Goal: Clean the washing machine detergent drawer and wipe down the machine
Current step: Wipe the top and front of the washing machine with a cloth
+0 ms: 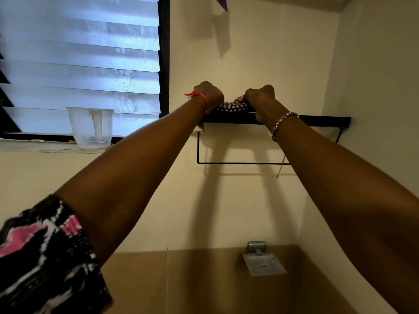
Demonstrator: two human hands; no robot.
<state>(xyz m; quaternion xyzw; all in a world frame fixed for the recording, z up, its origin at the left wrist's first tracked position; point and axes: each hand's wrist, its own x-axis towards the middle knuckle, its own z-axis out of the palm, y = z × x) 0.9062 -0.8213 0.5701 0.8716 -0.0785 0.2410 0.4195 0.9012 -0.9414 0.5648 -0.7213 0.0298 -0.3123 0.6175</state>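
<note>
Both my arms reach up to a black wall shelf (322,120) high on the cream wall. A dark cloth with small white checks (231,107) lies on top of the shelf between my hands. My left hand (210,94), with an orange string at the wrist, is curled at the cloth's left end. My right hand (260,96), with a silver bracelet, is curled round the cloth's right end. My fingers are hidden behind the shelf edge and the backs of my hands. No washing machine or detergent drawer is in view.
A louvred glass window (81,60) fills the upper left, with a clear plastic jug (91,126) on its sill. A thin black towel rail (242,163) hangs under the shelf. A metal soap dish (264,264) is fixed to the wall lower down. A purple item (222,2) hangs at the top.
</note>
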